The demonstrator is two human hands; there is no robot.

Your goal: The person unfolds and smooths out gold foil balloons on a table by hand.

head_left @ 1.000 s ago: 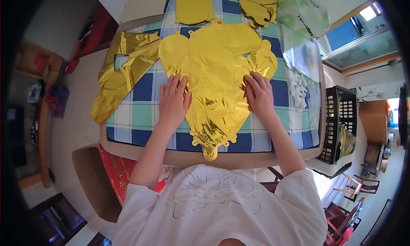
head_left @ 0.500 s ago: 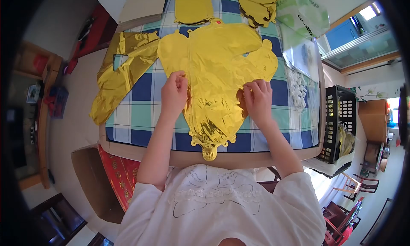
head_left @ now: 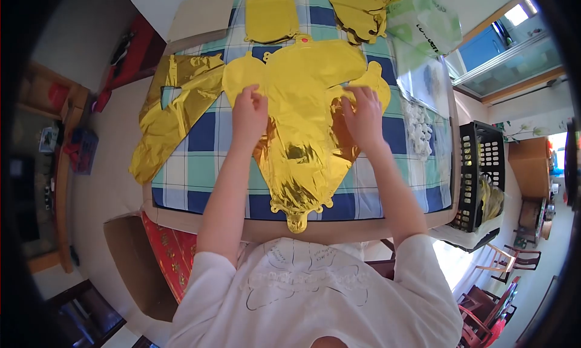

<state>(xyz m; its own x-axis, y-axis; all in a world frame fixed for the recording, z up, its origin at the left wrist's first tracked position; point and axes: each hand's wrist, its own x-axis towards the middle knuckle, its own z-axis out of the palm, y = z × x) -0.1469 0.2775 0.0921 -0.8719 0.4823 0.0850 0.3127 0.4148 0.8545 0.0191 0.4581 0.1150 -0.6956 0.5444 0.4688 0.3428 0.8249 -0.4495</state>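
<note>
A large gold foil piece (head_left: 296, 130) lies spread on the checked tablecloth (head_left: 200, 130), its narrow tabbed end near the table's front edge. My left hand (head_left: 249, 115) is on its left side, fingers curled together at the foil; whether they pinch it is too small to tell. On the right side my right hand (head_left: 363, 115) rests over the foil with its fingers bent and apart. A second, crumpled gold foil piece (head_left: 175, 106) lies to the left, near the first one.
More gold foil pieces (head_left: 270, 15) lie at the back beside a cardboard stack (head_left: 201, 18). A green and white plastic bag (head_left: 426, 24) is at the back right, above small white items (head_left: 419, 130). A black basket (head_left: 475, 172) stands right of the table.
Both hands have moved farther up the foil, away from my body. The fingers of my right hand have spread. The foil's lower part has shifted and creased differently.
</note>
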